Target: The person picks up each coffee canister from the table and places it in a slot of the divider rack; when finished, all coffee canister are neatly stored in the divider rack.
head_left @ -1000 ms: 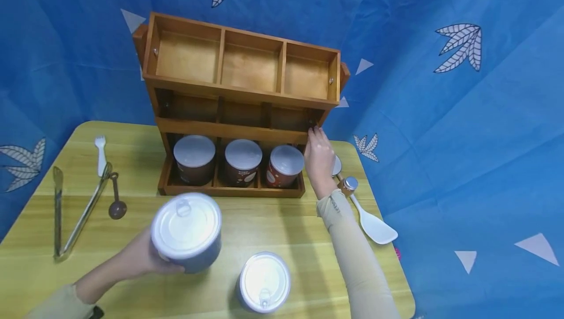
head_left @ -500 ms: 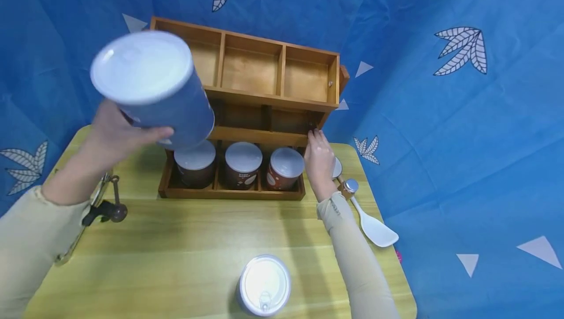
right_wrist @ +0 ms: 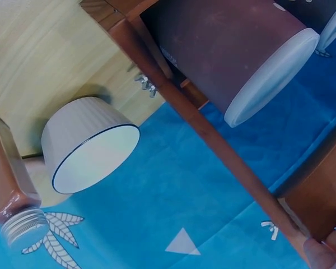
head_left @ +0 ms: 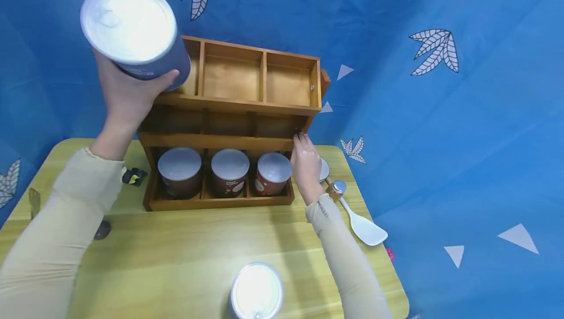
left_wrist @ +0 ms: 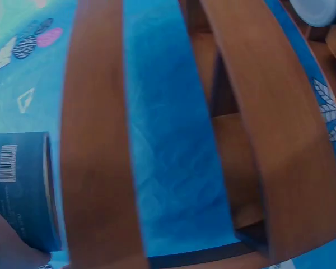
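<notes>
My left hand (head_left: 128, 88) grips a blue canister (head_left: 132, 20) with a white lid, raised at the upper left of the head view. It overlaps the top left compartment of a tiered wooden rack (head_left: 220, 140). The canister's barcode side (left_wrist: 22, 185) shows in the left wrist view. At the rack's right side, my right hand (head_left: 306, 164) holds the middle tier's edge, thumb (right_wrist: 319, 255) against the wood. Three lidded canisters stand in the bottom tier: a dark one (head_left: 179, 177) at left, a brown one (head_left: 229, 182) and a red-brown one (head_left: 270, 182). Another white-lidded canister (head_left: 257, 289) stands at the table's front.
Right of the rack lie a white spatula (head_left: 367, 228), a small silver-capped bottle (right_wrist: 11, 174) and a white ribbed bowl (right_wrist: 89, 145). A dark measuring spoon (head_left: 102, 231) shows partly beside the left sleeve. Blue patterned cloth (head_left: 440, 162) hangs behind the table.
My left hand has lifted the blue canister from over the table's front up to the top tier's left end. My right hand keeps its place on the rack. The head view has shifted slightly.
</notes>
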`<control>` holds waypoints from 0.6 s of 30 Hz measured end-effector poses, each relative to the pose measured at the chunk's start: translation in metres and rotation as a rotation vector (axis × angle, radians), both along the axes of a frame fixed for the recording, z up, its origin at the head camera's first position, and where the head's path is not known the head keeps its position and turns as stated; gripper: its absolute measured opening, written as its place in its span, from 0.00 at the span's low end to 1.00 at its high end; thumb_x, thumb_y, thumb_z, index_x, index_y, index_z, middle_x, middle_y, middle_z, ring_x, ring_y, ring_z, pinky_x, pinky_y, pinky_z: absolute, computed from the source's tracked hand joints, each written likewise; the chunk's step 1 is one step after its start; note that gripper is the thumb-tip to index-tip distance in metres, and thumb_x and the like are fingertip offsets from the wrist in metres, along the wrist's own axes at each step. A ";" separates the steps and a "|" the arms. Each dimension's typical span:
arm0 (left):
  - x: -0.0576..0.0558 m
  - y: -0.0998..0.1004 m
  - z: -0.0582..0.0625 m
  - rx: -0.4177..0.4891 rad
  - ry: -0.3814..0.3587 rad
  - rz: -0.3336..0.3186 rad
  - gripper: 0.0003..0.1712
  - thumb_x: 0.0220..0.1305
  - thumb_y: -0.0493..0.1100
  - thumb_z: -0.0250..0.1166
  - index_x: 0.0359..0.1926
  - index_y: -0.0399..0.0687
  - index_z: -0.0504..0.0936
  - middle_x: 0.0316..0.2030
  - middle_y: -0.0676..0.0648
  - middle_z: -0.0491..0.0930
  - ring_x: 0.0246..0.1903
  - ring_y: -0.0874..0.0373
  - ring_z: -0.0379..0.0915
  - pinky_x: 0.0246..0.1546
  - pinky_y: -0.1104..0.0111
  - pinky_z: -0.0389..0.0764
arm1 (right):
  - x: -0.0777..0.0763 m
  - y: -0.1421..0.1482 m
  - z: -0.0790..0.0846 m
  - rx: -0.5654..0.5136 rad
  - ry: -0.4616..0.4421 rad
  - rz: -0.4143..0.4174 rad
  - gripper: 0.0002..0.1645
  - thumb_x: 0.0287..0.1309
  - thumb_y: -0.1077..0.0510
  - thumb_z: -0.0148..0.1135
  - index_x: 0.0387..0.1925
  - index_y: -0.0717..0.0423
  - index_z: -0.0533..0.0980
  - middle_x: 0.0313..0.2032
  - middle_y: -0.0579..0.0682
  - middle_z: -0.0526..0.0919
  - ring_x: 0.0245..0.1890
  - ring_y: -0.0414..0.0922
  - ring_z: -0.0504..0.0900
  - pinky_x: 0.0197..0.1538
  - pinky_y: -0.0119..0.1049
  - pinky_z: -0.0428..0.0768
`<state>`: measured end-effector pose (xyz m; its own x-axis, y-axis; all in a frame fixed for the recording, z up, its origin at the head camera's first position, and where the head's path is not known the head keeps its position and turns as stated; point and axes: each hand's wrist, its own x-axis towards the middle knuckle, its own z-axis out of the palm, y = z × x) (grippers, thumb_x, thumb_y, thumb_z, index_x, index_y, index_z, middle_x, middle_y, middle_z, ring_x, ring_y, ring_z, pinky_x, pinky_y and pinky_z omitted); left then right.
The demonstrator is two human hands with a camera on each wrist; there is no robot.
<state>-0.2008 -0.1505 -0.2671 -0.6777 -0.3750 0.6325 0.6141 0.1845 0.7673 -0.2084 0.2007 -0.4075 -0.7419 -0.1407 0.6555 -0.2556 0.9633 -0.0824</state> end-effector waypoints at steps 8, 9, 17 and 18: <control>-0.015 0.000 -0.019 -0.104 0.000 0.065 0.67 0.35 0.40 0.82 0.74 0.42 0.51 0.70 0.51 0.63 0.70 0.63 0.58 0.73 0.74 0.56 | 0.000 -0.005 -0.004 0.017 0.008 0.005 0.16 0.62 0.67 0.58 0.50 0.63 0.82 0.52 0.59 0.85 0.57 0.53 0.83 0.58 0.43 0.82; -0.017 0.001 -0.020 -0.119 -0.030 0.071 0.67 0.35 0.40 0.82 0.74 0.44 0.51 0.70 0.52 0.63 0.70 0.64 0.58 0.73 0.74 0.56 | 0.000 -0.004 -0.003 0.015 0.007 0.002 0.16 0.62 0.67 0.58 0.50 0.63 0.82 0.53 0.59 0.85 0.57 0.53 0.83 0.57 0.43 0.83; -0.022 -0.002 -0.019 -0.290 -0.189 0.080 0.66 0.40 0.44 0.81 0.75 0.56 0.49 0.73 0.54 0.59 0.71 0.66 0.55 0.74 0.71 0.53 | -0.001 -0.001 -0.002 0.009 0.002 -0.020 0.16 0.63 0.66 0.57 0.51 0.62 0.81 0.54 0.58 0.84 0.58 0.53 0.82 0.57 0.43 0.83; -0.022 -0.003 -0.019 -0.298 -0.204 0.080 0.66 0.40 0.44 0.81 0.75 0.57 0.49 0.73 0.53 0.59 0.72 0.66 0.55 0.74 0.71 0.53 | -0.001 -0.001 -0.002 0.007 0.001 -0.020 0.16 0.63 0.66 0.57 0.51 0.62 0.81 0.54 0.58 0.84 0.58 0.53 0.82 0.57 0.43 0.83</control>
